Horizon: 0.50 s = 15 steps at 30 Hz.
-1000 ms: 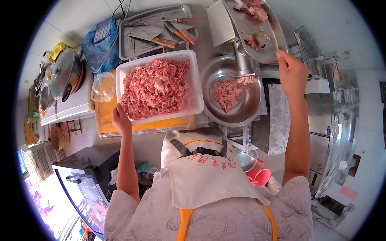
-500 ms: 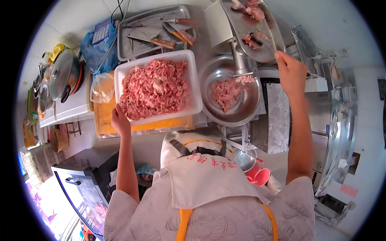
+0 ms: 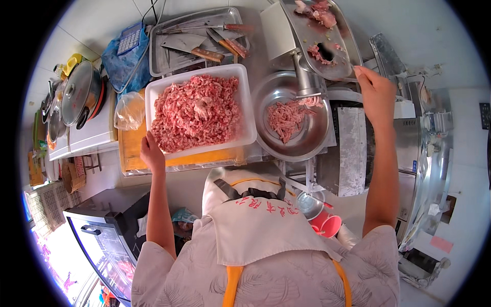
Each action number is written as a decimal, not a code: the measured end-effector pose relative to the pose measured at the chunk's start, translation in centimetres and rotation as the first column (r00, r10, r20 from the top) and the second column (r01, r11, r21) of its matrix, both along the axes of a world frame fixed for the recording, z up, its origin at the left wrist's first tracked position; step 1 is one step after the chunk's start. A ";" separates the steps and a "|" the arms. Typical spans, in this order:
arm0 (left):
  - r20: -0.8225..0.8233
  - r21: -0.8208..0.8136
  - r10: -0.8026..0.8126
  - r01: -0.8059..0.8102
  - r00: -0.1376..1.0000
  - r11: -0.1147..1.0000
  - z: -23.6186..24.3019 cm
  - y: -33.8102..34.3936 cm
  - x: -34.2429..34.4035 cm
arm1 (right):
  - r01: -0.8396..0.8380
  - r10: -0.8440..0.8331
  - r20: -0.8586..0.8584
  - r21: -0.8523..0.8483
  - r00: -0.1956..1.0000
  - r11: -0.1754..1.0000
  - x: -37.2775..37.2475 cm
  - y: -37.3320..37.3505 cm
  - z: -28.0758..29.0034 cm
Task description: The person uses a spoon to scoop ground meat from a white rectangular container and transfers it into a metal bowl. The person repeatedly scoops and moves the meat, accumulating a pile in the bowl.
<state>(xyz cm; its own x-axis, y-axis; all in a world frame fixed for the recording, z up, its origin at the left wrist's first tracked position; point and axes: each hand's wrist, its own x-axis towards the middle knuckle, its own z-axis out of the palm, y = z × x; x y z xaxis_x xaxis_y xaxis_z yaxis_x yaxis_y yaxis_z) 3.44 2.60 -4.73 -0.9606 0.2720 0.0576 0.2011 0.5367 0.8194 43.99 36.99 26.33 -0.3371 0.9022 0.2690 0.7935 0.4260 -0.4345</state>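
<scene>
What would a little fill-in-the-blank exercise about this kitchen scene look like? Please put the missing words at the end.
1. The person's ____ hand touches the white tub, which is heaped with minced meat.
2. In the picture, the round metal bowl stands just to the ____ of the white tub.
3. The crumpled bag around the calculator is ____ in colour.

Missing words: left; right; blue.
</scene>
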 end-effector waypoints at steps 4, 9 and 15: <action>0.042 0.053 0.007 -0.010 0.999 0.999 -1.7 -0.6 -0.7 | -0.194 0.203 -0.042 0.156 0.978 0.969 -0.9 -1.3 0.2; 0.016 -0.010 -0.004 0.004 1.000 1.000 -0.4 -0.5 -0.2 | -0.246 0.173 0.282 0.251 0.944 0.936 0.3 0.2 -0.7; 0.007 0.006 -0.009 0.009 1.000 1.000 -0.3 -0.3 -0.1 | -0.068 0.066 0.023 0.077 0.998 0.995 1.7 0.6 -0.5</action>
